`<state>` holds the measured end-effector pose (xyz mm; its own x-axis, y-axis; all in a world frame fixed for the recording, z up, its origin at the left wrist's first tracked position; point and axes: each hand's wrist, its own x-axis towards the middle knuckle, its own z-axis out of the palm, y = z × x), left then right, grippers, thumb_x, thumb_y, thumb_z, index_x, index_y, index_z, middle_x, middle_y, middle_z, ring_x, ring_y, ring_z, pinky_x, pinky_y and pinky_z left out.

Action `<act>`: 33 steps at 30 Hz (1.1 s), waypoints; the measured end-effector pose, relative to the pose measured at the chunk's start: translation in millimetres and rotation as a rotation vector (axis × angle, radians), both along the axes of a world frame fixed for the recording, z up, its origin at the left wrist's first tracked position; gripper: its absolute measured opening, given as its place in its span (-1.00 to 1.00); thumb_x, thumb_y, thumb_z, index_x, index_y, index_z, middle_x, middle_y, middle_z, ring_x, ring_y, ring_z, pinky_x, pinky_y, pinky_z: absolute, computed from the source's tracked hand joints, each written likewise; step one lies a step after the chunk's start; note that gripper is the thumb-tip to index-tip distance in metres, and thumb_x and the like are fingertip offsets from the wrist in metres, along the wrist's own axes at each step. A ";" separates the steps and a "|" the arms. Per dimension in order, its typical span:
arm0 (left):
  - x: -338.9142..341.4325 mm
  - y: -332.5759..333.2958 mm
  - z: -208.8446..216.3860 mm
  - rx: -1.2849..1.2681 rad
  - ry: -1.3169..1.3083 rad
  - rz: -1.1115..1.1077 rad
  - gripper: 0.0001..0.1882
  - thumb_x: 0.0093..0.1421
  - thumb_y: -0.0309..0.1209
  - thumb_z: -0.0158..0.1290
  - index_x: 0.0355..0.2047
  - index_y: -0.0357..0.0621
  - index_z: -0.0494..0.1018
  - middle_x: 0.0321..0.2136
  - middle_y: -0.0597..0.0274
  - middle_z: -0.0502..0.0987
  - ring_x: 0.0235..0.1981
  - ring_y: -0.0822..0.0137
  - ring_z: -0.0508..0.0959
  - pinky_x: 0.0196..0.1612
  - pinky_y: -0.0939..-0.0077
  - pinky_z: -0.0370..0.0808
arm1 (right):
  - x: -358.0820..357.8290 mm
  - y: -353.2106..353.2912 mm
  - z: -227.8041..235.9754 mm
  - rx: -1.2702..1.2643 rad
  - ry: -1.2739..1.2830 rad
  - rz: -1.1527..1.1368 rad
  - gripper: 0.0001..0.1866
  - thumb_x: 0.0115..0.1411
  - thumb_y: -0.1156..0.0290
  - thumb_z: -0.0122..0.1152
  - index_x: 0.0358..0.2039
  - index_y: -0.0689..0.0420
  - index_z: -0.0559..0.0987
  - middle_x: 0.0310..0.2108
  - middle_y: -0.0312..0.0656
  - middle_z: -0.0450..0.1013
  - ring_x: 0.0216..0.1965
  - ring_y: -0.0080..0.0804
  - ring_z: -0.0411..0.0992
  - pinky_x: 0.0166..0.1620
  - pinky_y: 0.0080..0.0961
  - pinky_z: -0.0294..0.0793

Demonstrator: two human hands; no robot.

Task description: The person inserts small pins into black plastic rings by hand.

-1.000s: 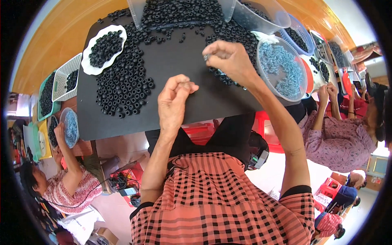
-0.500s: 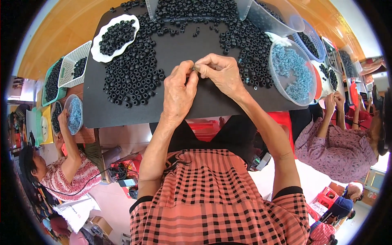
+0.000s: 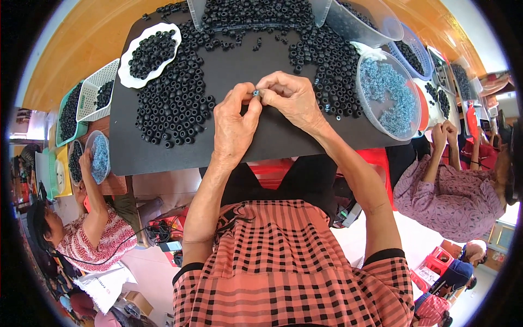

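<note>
My left hand (image 3: 234, 117) and my right hand (image 3: 291, 98) meet fingertip to fingertip above the dark table. A small blue piece (image 3: 256, 93) shows where they meet, pinched between my left thumb and forefinger. My right thumb and forefinger are also pinched together, touching beside it; whatever lies between them is hidden. Loose black, ring-like parts (image 3: 171, 109) with holes cover the table left of my hands. More black parts (image 3: 338, 82) lie to the right. A clear round tub (image 3: 362, 101) beside them holds many small translucent blue pieces (image 3: 395, 117).
A white scalloped plate (image 3: 128, 76) heaped with black parts stands at the far left of the table (image 3: 163, 158). At the back is a clear bin (image 3: 321, 13) full of them. People sit at both sides; the left person's hand (image 3: 85, 162) is at a tub of blue pieces.
A blue piece now shows between my fingertips, where it was hidden before. My hands have barely moved. The table has shifted slightly leftward in view.
</note>
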<state>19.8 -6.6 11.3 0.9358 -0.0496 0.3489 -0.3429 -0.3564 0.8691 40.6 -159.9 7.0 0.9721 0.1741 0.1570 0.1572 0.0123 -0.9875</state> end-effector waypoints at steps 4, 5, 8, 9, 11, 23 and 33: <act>0.7 1.1 0.8 -0.003 -0.009 -0.002 -0.84 0.15 -0.59 0.02 -0.23 -0.26 0.44 -0.47 0.27 0.54 -0.42 0.56 0.49 -0.32 0.62 0.43 | 0.7 -2.7 7.8 -0.033 0.035 0.051 -0.93 0.13 0.63 0.17 -0.34 0.24 0.54 -0.43 -0.36 0.47 -0.38 -0.70 0.42 -0.30 -0.71 0.44; 1.5 1.3 2.3 -0.060 0.040 -0.024 -0.85 0.16 -0.59 0.02 -0.23 -0.27 0.44 -0.46 0.28 0.55 -0.40 0.57 0.49 -0.30 0.63 0.43 | 1.4 -3.3 8.1 -0.019 0.030 0.051 -0.93 0.12 0.63 0.17 -0.34 0.24 0.53 -0.45 -0.36 0.46 -0.39 -0.69 0.42 -0.31 -0.70 0.43; 3.6 3.2 1.7 -0.134 0.103 -0.054 -0.86 0.19 -0.58 0.00 -0.23 -0.28 0.45 -0.44 0.29 0.56 -0.38 0.57 0.49 -0.28 0.65 0.43 | 7.8 -3.2 0.5 0.024 0.010 0.078 -0.90 0.13 0.64 0.15 -0.32 0.24 0.52 -0.43 -0.34 0.46 -0.39 -0.64 0.45 -0.29 -0.68 0.45; 4.9 3.2 3.1 -0.154 0.114 -0.064 -0.87 0.20 -0.57 -0.01 -0.23 -0.29 0.45 -0.44 0.30 0.57 -0.37 0.57 0.50 -0.27 0.65 0.43 | 8.9 -2.1 1.5 0.025 0.011 0.078 -0.90 0.13 0.64 0.15 -0.32 0.24 0.52 -0.43 -0.34 0.46 -0.39 -0.64 0.45 -0.29 -0.68 0.45; 5.4 2.9 11.3 -0.146 0.092 -0.059 -0.88 0.18 -0.59 -0.01 -0.25 -0.29 0.44 -0.47 0.25 0.57 -0.43 0.50 0.52 -0.31 0.60 0.45 | 10.9 -0.3 5.8 0.133 0.035 0.129 -0.89 0.14 0.65 0.13 -0.29 0.25 0.51 -0.40 -0.31 0.46 -0.37 -0.58 0.47 -0.26 -0.66 0.47; 11.7 3.8 14.8 0.013 -0.032 -0.060 -0.89 0.20 -0.60 -0.02 -0.25 -0.25 0.42 -0.54 0.12 0.55 -0.54 0.38 0.54 -0.44 0.51 0.45 | 11.3 0.5 8.6 0.190 -0.004 0.141 -0.90 0.17 0.60 0.14 -0.28 0.24 0.53 -0.47 -0.39 0.44 -0.35 -0.68 0.45 -0.21 -0.68 0.52; 13.5 3.0 11.1 0.050 -0.033 -0.055 -0.89 0.18 -0.61 -0.01 -0.26 -0.26 0.41 -0.56 0.16 0.51 -0.53 0.38 0.53 -0.41 0.53 0.45 | 14.6 -3.1 3.1 0.061 0.038 0.095 -0.91 0.16 0.63 0.13 -0.30 0.25 0.53 -0.38 -0.35 0.46 -0.38 -0.65 0.42 -0.28 -0.70 0.44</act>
<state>33.3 -3.6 22.4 0.9192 -0.1185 0.3756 -0.3915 -0.3789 0.8385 55.2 -163.0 10.1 0.9572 0.2568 0.1337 0.1154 0.0852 -0.9897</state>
